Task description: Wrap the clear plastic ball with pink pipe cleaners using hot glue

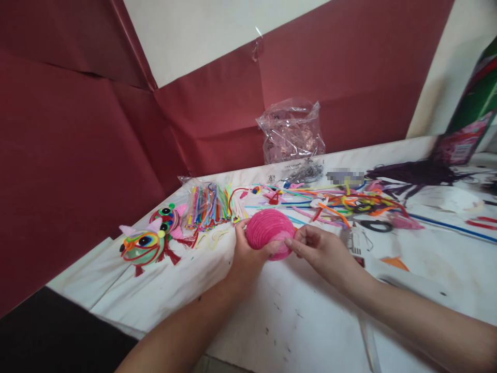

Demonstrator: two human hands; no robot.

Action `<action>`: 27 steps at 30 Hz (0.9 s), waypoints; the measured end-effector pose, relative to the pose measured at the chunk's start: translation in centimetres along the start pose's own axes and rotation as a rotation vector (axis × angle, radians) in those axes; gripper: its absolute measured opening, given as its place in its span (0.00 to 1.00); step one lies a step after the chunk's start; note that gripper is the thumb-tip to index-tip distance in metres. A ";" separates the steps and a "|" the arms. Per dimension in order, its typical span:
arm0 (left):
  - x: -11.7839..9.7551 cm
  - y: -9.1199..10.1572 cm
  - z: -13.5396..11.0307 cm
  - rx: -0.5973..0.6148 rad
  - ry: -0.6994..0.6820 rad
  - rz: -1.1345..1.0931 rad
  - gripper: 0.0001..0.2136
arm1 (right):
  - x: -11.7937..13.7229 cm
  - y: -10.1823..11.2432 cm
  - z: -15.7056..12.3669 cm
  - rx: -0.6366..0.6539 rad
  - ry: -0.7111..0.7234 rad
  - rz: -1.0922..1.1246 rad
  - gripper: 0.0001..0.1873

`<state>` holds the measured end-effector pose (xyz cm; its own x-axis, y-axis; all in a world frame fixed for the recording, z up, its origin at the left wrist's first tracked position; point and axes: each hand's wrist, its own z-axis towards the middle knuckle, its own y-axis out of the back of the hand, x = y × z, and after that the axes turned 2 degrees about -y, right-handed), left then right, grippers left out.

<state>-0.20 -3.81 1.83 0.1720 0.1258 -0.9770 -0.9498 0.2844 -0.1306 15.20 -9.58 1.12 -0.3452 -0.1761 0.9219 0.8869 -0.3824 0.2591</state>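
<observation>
My left hand [248, 254] cups a pink ball [269, 230] wound from fuzzy pipe cleaner, holding it from below and the left. My right hand [318, 248] meets the ball on its right side, thumb and forefinger pinched against its edge. Both hands hover just above the white table [303, 321], near its middle. Two finished fish-like pipe-cleaner figures with big eyes lie to the left, a green and orange one [143, 247] in front and a red and green one [167, 217] behind it.
A bundle of coloured pipe cleaners in a clear bag [205, 204] lies behind the ball. Loose pipe cleaners [334, 199] and black scissors [375, 225] spread to the right. A crumpled plastic bag [291, 132] stands against the dark red wall covering. A colourful box [469, 124] is at far right.
</observation>
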 end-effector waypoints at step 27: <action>0.9 0.1 0.2 0.068 0.110 -0.240 0.34 | -1.7 -1.4 0.4 0.020 -0.036 0.077 0.51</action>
<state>-0.03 -3.46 0.97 0.3571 -0.0554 -0.9324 -0.8648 0.3575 -0.3525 14.67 -8.40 -0.68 -0.2645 -0.1720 0.9489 0.9165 -0.3510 0.1919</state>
